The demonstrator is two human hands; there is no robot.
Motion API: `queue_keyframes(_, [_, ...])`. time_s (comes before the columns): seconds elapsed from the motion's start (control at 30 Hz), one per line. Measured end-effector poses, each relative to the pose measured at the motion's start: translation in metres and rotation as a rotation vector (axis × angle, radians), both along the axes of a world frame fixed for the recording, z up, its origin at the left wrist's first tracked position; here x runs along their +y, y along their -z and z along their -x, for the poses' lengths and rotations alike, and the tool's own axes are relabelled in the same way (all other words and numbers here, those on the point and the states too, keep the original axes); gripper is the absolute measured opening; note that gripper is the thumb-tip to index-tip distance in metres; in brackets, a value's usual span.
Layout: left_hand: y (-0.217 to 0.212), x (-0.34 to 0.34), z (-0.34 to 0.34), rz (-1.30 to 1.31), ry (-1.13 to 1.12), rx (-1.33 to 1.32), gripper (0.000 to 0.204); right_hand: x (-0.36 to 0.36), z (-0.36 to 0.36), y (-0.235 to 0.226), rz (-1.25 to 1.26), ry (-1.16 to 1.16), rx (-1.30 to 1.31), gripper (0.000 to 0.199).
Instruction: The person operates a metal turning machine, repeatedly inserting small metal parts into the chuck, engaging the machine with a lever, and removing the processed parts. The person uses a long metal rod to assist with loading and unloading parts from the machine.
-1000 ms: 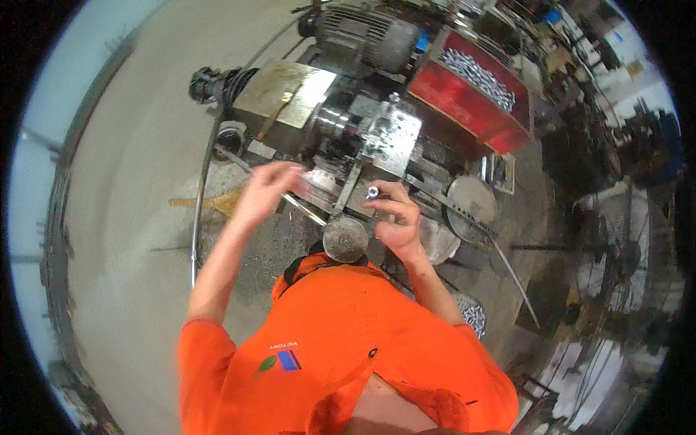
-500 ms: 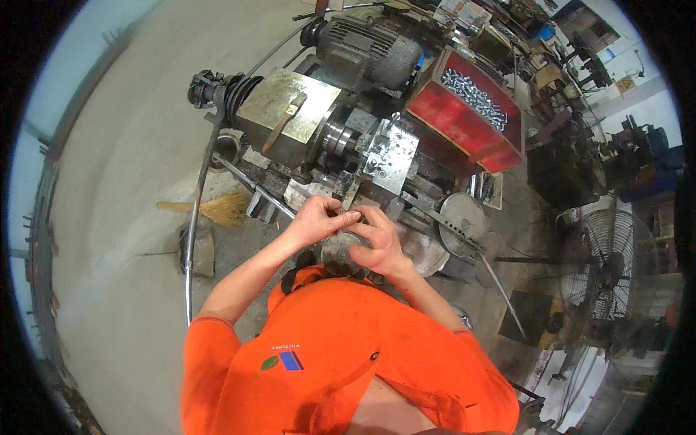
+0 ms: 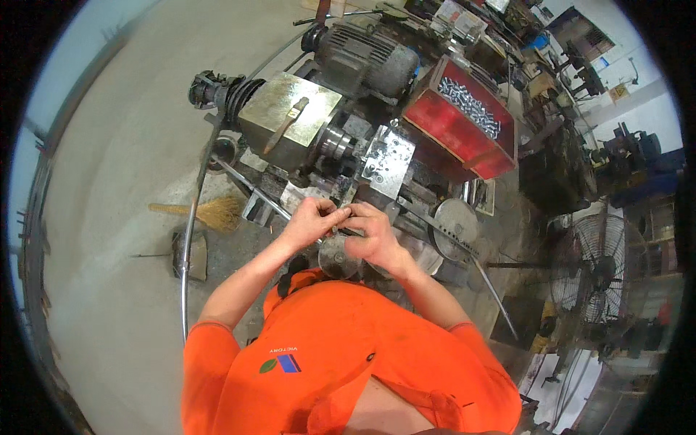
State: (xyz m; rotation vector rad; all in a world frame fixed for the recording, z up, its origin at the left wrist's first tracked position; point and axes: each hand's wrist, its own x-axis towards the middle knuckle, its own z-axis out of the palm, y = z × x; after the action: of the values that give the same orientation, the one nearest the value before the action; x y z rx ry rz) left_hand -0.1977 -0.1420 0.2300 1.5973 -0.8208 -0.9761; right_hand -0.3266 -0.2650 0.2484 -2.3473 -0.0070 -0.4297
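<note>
I stand at a grimy metal lathe [image 3: 312, 138] in an orange shirt. My left hand [image 3: 310, 222] and my right hand [image 3: 373, 235] meet in front of the machine, fingertips pinched together over a small metal part [image 3: 341, 214] that I can barely make out. Just below my hands sits a round metal handwheel [image 3: 337, 259]. A shiny square tool post plate [image 3: 388, 159] stands just beyond my fingers.
A red tray [image 3: 464, 130] filled with several small shiny metal pieces sits to the right of the lathe, near a grey motor [image 3: 366, 61]. A straw broom [image 3: 206, 214] lies on the concrete floor at left. A standing fan [image 3: 594, 279] is at right.
My hands were apart, the left one raised and open and the right holding a small piece; they have come together in front of the lathe. My head has also shifted.
</note>
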Motion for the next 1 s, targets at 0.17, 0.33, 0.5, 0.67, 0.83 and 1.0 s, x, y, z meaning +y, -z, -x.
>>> queue_keyframes(0.17, [-0.003,0.046,-0.049,-0.103,-0.304,-0.260,0.035,-0.043,-0.026,0.019,0.244,0.076,-0.115,0.027])
queue_keyframes(0.33, [0.010,0.154,-0.115,-0.152,-0.781,-0.385,0.032,-0.090,-0.088,0.021,0.492,0.274,0.317,0.024])
queue_keyframes(0.5, [0.040,0.251,-0.125,-0.544,-0.785,-0.719,0.033,-0.109,-0.117,0.054,0.377,0.250,0.417,0.030])
queue_keyframes(0.67, [0.050,0.271,-0.085,-0.743,-0.609,-0.657,0.043,-0.105,-0.123,0.050,0.432,0.224,0.382,0.026])
queue_keyframes(0.83, [0.103,0.275,-0.097,-0.957,-0.606,-0.795,0.023,-0.096,-0.125,0.046,0.420,0.265,0.311,0.016])
queue_keyframes(1.0, [0.093,0.325,-0.185,-1.119,-0.494,-1.082,0.014,-0.099,-0.123,0.053,0.457,0.235,0.215,0.015])
